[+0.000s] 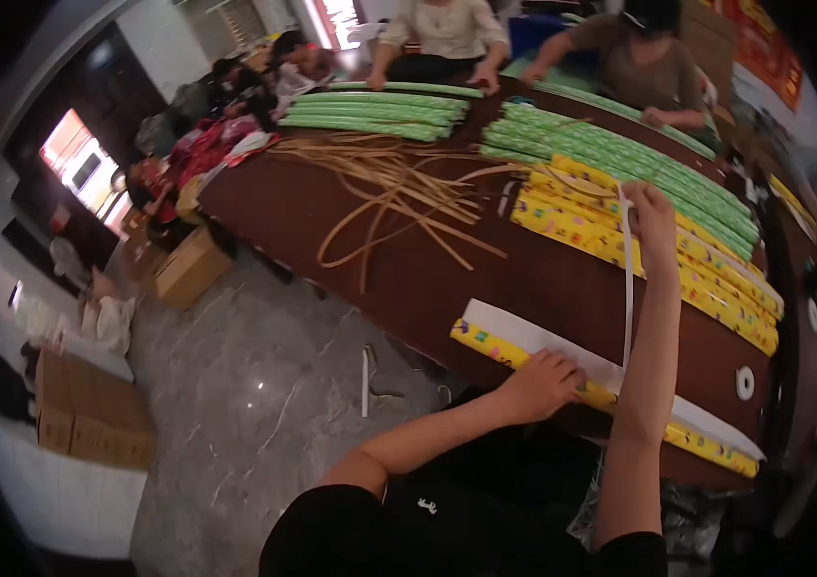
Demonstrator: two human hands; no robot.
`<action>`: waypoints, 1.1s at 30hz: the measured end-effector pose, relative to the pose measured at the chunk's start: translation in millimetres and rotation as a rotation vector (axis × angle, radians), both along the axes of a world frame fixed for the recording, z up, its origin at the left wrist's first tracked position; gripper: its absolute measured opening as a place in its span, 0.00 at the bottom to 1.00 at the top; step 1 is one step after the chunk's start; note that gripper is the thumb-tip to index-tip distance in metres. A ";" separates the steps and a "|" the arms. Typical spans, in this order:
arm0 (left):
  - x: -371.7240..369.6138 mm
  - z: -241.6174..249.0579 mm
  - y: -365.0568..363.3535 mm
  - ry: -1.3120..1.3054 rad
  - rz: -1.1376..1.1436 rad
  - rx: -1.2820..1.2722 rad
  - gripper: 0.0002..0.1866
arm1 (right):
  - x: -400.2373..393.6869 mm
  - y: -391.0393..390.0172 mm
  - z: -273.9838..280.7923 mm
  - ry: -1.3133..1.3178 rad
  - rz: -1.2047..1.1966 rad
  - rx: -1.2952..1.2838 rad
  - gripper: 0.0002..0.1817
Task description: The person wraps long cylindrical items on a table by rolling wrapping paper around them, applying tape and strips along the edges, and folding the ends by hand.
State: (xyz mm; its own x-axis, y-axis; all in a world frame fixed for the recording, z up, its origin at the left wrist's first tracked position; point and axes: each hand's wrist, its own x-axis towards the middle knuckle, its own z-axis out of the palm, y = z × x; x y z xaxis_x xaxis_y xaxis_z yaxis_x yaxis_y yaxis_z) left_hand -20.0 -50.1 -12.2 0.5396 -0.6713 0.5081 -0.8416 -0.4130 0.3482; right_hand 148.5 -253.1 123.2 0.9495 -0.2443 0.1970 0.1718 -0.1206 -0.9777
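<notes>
My right hand is raised above the brown table, with fingers and thumb closed together on the upper end of a thin white strip, which hangs down to the white inner side of the patterned yellow sheet. This sheet lies along the near edge of the table, its front part rolled. My left hand rests over this rolled part, palm down; whether the fingers are clamped around it or only press, I cannot tell. In my judgement, the strip could twist or touch down crooked, because I hold it only at the top and it hangs free below. If the left hand presses too lightly, the roll could open or slide from the edge; if it presses too hard, the sheet may crease. A pull to the side could also disturb the finished-looking yellow rolls just beyond, or the loose brown strips whose ends reach them. As for containers, a cardboard box stands on the floor, and larger cartons are nearer, beside a whitish plastic bag; what is inside of them, I cannot see.
</notes>
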 end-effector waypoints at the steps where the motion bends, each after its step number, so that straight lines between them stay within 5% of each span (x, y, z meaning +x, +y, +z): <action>1: 1.8 -1.2 0.3 -0.046 -0.006 -0.024 0.17 | -9.2 -18.0 28.5 -0.103 -0.052 0.001 0.11; 5: 3.2 9.0 4.0 -0.089 -0.033 0.031 0.18 | -53.0 -114.0 147.1 -0.570 -0.413 -0.159 0.11; 8: 5.3 6.1 3.2 -0.139 -0.048 -0.010 0.20 | -128.3 -185.7 232.5 -0.644 -0.742 -0.525 0.11; 12: 7.8 6.7 2.8 -0.142 -0.079 0.012 0.20 | -260.2 -251.8 256.6 0.039 -0.984 -1.083 0.11; 16: 8.3 11.1 5.4 -0.130 -0.085 0.083 0.20 | -343.5 -290.0 212.1 0.927 -0.728 -1.217 0.11; 22: 11.2 9.5 4.8 -0.159 -0.096 0.076 0.21 | -383.4 -322.5 175.7 1.289 -0.537 -1.141 0.11; 26: 10.7 9.3 5.5 -0.136 -0.093 0.074 0.20 | -361.8 -336.1 220.7 1.178 -0.707 -1.311 0.11; 30: 11.0 11.3 5.4 -0.142 -0.088 0.049 0.20 | -292.6 -284.6 262.3 0.503 -1.077 -1.638 0.12; 33: 10.5 10.1 5.0 -0.151 -0.081 0.066 0.20 | -223.5 -199.6 211.3 0.134 -0.879 -1.495 0.13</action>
State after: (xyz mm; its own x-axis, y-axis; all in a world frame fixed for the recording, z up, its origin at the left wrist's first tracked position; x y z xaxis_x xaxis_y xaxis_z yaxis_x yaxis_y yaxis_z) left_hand -9.5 -45.1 -2.1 0.4029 -0.7443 0.5326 -0.9139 -0.3591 0.1896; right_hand -75.0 -452.6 334.5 0.6722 -0.3491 0.6529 -0.5015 -0.8634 0.0547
